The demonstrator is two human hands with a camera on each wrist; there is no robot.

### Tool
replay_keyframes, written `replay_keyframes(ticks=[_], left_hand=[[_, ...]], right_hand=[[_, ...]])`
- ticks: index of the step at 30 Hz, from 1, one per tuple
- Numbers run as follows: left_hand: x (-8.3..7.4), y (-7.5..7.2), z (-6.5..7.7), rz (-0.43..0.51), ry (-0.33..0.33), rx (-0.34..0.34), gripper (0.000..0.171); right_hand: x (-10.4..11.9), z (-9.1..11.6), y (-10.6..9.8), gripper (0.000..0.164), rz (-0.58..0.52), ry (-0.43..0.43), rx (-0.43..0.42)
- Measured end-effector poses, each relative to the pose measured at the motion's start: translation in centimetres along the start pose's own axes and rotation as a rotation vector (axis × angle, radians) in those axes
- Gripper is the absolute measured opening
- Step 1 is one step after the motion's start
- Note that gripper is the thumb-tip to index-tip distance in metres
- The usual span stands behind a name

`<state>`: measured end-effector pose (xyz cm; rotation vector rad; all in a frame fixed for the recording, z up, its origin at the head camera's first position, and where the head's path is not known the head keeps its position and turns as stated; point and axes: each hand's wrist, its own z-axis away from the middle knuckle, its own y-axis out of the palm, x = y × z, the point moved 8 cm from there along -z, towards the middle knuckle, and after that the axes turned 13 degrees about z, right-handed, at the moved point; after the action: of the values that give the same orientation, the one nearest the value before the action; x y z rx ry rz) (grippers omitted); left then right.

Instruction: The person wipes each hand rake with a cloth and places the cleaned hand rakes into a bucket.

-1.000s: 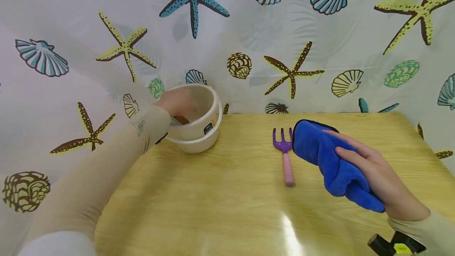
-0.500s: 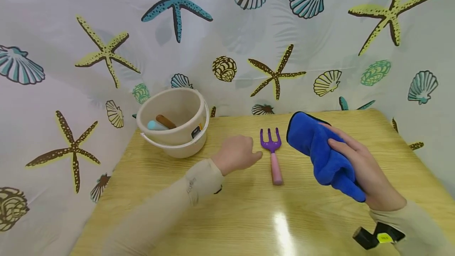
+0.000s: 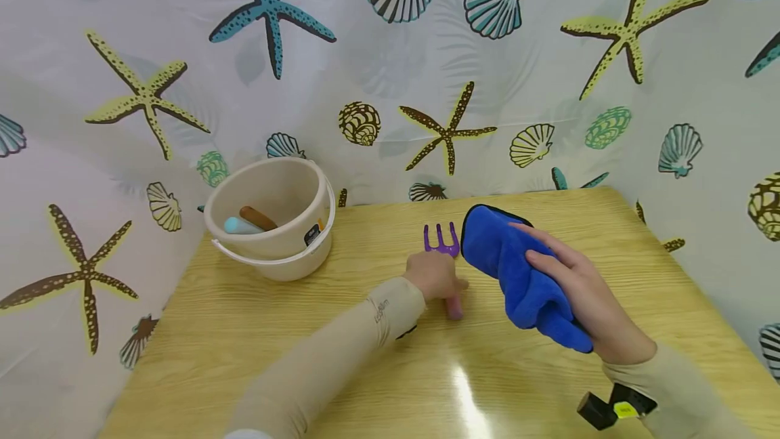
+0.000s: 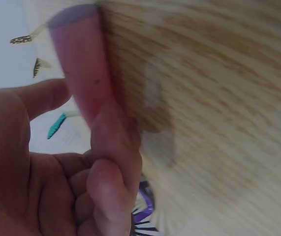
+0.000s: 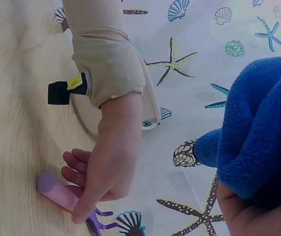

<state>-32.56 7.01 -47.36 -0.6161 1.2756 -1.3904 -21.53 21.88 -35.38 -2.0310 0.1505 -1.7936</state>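
Note:
A hand fork (image 3: 453, 307) with purple tines and a pink handle lies on the wooden table. My left hand (image 3: 432, 275) is over its middle, with curled fingers and thumb at the handle. The left wrist view shows the pink handle (image 4: 83, 59) between thumb and forefinger, its butt end sticking out. To the right, my right hand (image 3: 579, 293) holds a bunched blue cloth (image 3: 514, 266) with dark edging above the table. That cloth (image 5: 258, 123) fills the right side of the right wrist view, and the fingers behind it are partly hidden.
A white bucket (image 3: 286, 240) with a lowered white bail stands at the back left. Inside it lie a light blue handle (image 3: 242, 225) and a brown handle (image 3: 258, 217). A shell-and-starfish curtain (image 3: 378, 53) hangs behind the table (image 3: 341, 371).
My left hand has come out of the bucket, moved right across the table and reached the hand fork. My right hand keeps hold of the blue cloth. The head view has turned right.

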Motion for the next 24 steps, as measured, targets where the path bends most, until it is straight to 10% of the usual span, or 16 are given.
replay_keyframes(ticks=[10,17,24], left_hand=[[2.4,0.5,-0.3,0.18,0.018,-0.019,0.039],[4.9,-1.1,3.0,0.615,0.057,-0.066,0.037],[6.4,-0.4,6.6,0.799,0.059,-0.012,0.049]], right_hand=[[-0.6,0.0,0.4,0.044,0.023,0.001,-0.002],[-0.7,-0.9,0.2,0.045,0.012,0.024,0.012],[-0.5,-2.8,1.1,0.045,0.048,-0.038,0.022]])
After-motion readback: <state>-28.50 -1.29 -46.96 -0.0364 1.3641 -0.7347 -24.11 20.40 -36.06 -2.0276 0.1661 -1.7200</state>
